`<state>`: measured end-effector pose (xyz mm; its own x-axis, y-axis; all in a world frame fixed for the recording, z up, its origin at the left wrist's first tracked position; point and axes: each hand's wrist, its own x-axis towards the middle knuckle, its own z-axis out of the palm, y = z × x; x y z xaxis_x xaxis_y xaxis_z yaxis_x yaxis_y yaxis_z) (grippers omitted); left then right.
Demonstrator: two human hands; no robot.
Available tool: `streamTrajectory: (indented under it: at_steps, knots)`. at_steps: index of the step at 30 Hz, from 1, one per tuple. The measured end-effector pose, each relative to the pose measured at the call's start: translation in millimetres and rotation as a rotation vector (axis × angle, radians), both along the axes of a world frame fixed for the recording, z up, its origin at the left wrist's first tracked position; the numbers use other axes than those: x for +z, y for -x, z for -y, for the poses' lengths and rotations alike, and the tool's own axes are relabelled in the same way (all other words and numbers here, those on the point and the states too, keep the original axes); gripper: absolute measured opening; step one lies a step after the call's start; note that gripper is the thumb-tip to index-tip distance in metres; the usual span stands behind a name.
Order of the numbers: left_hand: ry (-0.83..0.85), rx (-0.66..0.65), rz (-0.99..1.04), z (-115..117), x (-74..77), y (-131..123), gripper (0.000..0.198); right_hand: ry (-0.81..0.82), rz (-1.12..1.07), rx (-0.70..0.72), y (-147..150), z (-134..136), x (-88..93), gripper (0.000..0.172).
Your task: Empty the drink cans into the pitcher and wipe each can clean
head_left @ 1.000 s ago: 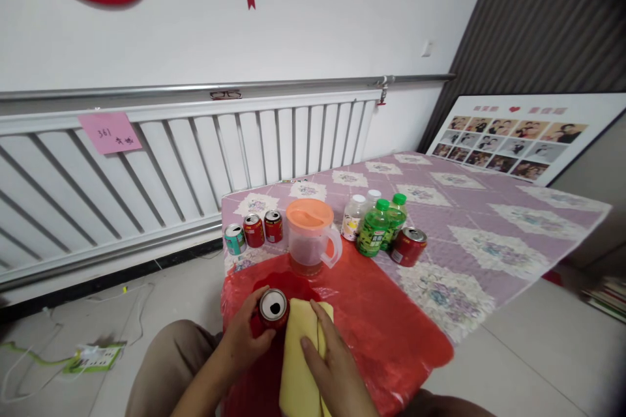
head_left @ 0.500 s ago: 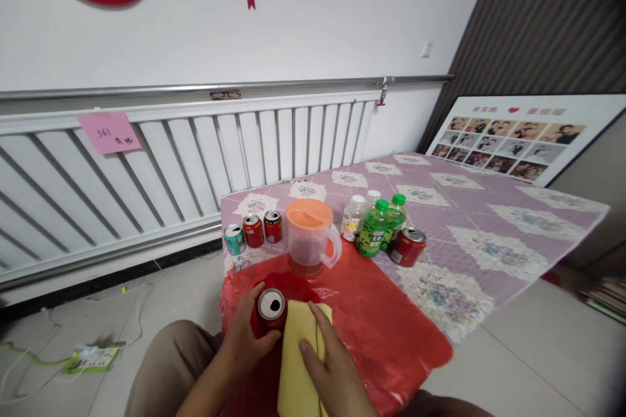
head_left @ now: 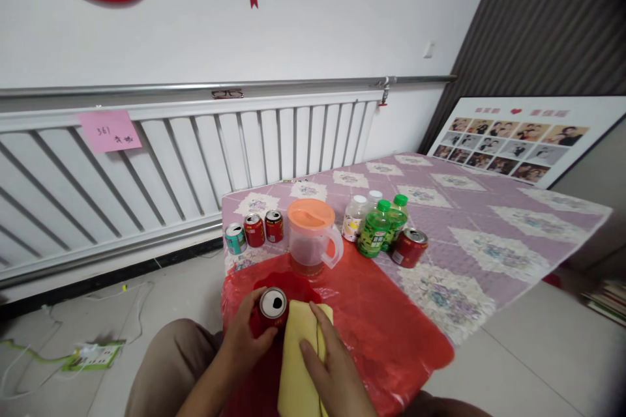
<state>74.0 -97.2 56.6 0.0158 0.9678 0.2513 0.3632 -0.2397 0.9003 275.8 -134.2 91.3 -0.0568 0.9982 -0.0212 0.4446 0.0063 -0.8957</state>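
Observation:
My left hand (head_left: 247, 332) is curled around an opened red drink can (head_left: 273, 313), thumb at its front and fingers at its far left side. The can stands upright over a dark red dish with a wavy rim (head_left: 306, 288); whether its base touches the dish is hidden. Just right of the can is a folded yellow cloth (head_left: 297, 361). My right hand (head_left: 332, 358) holds this cloth, its fingers along the right edge and the thumb on top.
Beyond the red plastic sheet (head_left: 372, 319) stands a clear jug with an orange lid (head_left: 312, 234). Several cans (head_left: 254, 230) are to its left. Green bottles (head_left: 374, 234), white-capped bottles (head_left: 353, 218) and a larger red can (head_left: 409, 249) sit right, on the flowered tablecloth (head_left: 469, 234).
The can and my left hand have shifted very slightly right and up. My right hand keeps its place on the cloth. The whole view has moved a little.

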Motion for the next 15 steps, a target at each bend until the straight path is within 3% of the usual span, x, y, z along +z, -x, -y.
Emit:
streamTrajectory:
  at_steps: [7, 15]
  knots:
    - [-0.102, 0.129, -0.114, 1.4, 0.6, -7.6, 0.067, 0.012, -0.002, 0.006, -0.2, 0.2, 1.4, 0.062]
    - [-0.041, 0.002, -0.044, -2.5, -0.4, 4.4, 0.079, 0.013, -0.011, 0.012, -2.1, 1.4, -4.6, 0.061]
